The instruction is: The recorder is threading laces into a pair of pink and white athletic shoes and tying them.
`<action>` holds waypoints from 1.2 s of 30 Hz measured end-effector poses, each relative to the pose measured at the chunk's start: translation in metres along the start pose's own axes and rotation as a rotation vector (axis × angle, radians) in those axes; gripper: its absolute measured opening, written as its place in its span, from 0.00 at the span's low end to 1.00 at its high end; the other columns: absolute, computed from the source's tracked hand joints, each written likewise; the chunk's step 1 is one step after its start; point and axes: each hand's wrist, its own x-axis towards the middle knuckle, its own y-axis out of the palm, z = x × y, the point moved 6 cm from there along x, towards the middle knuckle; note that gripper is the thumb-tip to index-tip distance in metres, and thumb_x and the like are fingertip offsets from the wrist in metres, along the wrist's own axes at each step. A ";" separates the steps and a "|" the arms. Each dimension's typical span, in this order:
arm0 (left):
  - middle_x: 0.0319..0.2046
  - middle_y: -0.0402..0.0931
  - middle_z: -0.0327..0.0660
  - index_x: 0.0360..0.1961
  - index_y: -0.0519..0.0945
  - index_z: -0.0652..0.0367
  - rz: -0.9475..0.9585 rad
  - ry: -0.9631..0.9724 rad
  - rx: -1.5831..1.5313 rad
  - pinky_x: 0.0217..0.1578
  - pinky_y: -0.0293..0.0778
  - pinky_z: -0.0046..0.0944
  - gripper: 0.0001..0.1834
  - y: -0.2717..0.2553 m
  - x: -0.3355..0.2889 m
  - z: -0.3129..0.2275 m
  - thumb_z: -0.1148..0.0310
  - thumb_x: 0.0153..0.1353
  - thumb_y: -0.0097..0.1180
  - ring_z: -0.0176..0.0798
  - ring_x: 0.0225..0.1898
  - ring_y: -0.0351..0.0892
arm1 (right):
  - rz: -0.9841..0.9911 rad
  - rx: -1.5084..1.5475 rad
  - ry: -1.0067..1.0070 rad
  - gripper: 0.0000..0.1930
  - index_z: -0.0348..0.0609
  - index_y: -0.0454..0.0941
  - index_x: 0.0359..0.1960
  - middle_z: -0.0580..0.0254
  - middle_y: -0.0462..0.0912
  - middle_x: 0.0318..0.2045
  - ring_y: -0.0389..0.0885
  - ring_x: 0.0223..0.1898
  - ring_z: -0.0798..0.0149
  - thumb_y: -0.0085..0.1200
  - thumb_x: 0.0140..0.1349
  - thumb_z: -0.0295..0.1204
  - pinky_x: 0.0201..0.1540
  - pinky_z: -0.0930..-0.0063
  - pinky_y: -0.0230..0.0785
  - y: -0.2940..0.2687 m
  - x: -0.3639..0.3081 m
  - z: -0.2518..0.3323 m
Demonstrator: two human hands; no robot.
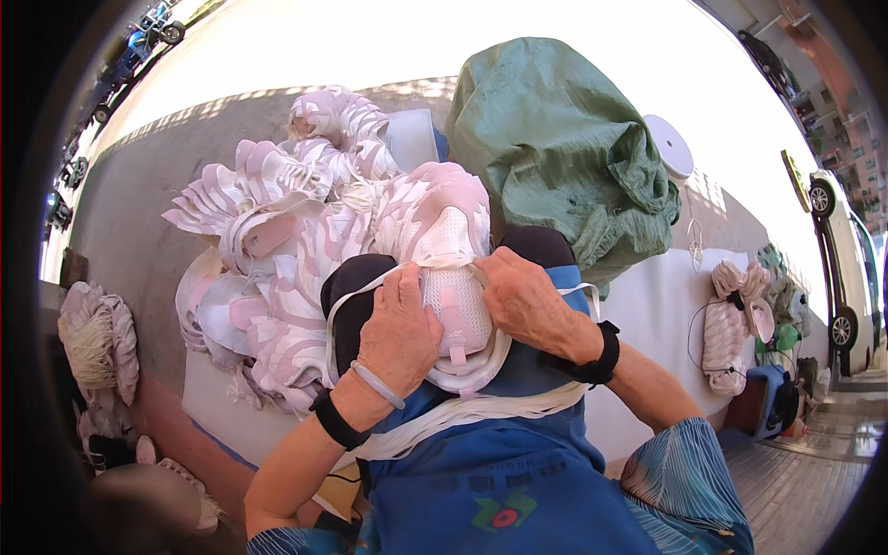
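Note:
A pink and white shoe upper (450, 222) lies across my lap, its mesh tongue with a pink strip facing up. One white shoelace (357, 293) runs across its throat and loops out to both sides. My left hand (398, 324) is closed at the left eyelet edge, fingertips pinching the lace. On the opposite edge my right hand (535, 301) is also closed, its thumb and index finger pressed together on the lace. A hank of loose white laces (481, 414) drapes over my blue apron (481, 462) below the upper. The fingers partly hide the eyelets.
Stacked pink and white shoe uppers (305, 240) heap up to the left and ahead. A large green sack (555, 139) stands beyond my right knee, with a white disc (668, 148) behind it. Tied bundles of uppers (726, 342) lie far right; another bundle (97, 338) is far left.

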 end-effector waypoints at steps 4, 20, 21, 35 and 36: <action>0.49 0.66 0.63 0.55 0.61 0.72 -0.005 0.074 -0.064 0.54 0.67 0.49 0.26 -0.006 0.005 -0.009 0.77 0.54 0.47 0.62 0.52 0.68 | -0.031 0.023 -0.003 0.17 0.28 0.72 0.44 0.46 0.74 0.37 0.75 0.37 0.49 0.49 0.52 0.22 0.40 0.63 0.72 -0.008 -0.007 -0.007; 0.40 0.72 0.60 0.51 0.67 0.69 0.130 0.138 -0.006 0.42 0.74 0.51 0.26 -0.012 -0.002 0.003 0.72 0.49 0.52 0.61 0.40 0.75 | -0.012 -0.143 0.007 0.10 0.35 0.71 0.39 0.51 0.79 0.27 0.83 0.28 0.51 0.50 0.55 0.25 0.26 0.62 0.76 -0.028 -0.007 0.041; 0.40 0.72 0.60 0.51 0.67 0.69 0.142 0.147 -0.005 0.42 0.74 0.51 0.26 -0.010 0.000 0.002 0.72 0.49 0.52 0.61 0.40 0.75 | -0.016 -0.139 0.021 0.10 0.35 0.71 0.39 0.51 0.79 0.27 0.83 0.28 0.51 0.50 0.55 0.25 0.26 0.62 0.76 -0.028 -0.007 0.039; 0.36 0.73 0.58 0.46 0.72 0.67 0.012 0.473 0.131 0.42 0.71 0.49 0.18 -0.019 -0.007 -0.016 0.64 0.59 0.49 0.58 0.39 0.74 | -0.249 -0.399 -0.315 0.07 0.39 0.78 0.22 0.57 0.74 0.29 0.77 0.32 0.60 0.53 0.47 0.30 0.34 0.70 0.69 0.000 0.018 0.031; 0.36 0.73 0.57 0.47 0.72 0.66 -0.021 0.417 0.058 0.42 0.71 0.49 0.18 -0.022 -0.005 -0.014 0.64 0.60 0.49 0.58 0.39 0.74 | -0.314 -0.288 -0.306 0.08 0.38 0.77 0.24 0.55 0.74 0.30 0.77 0.33 0.59 0.53 0.48 0.30 0.35 0.69 0.70 0.003 0.021 0.036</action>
